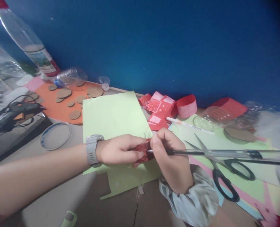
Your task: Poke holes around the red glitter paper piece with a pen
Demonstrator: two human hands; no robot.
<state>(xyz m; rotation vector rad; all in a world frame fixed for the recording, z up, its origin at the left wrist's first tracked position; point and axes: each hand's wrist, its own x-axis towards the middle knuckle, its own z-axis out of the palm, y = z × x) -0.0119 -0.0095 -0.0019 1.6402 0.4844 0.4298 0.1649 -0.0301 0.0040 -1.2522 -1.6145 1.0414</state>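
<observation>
My left hand (123, 149), wearing a grey wristwatch (92, 150), is closed around a small dark red piece with a woven-looking pattern (143, 148). Close against it, my right hand (171, 157) holds a clear-barrelled pen (225, 153), its tip pointing left at the red piece. The right thumb and a finger are pinched by the piece's edge, at something pale that I cannot make out. Under both hands lies a light green paper sheet (113, 113) with a cut-out lower edge. A grey-green scrunchie (192, 198) circles my right wrist.
Scissors (221, 170) lie spread on coloured paper at right, near a white marker (189, 124). Red paper pieces (162, 110) and a red paper ring (187, 106) sit behind. Cardboard discs (64, 93), a tape ring (56, 136) and a tall plastic bottle (33, 50) are at left.
</observation>
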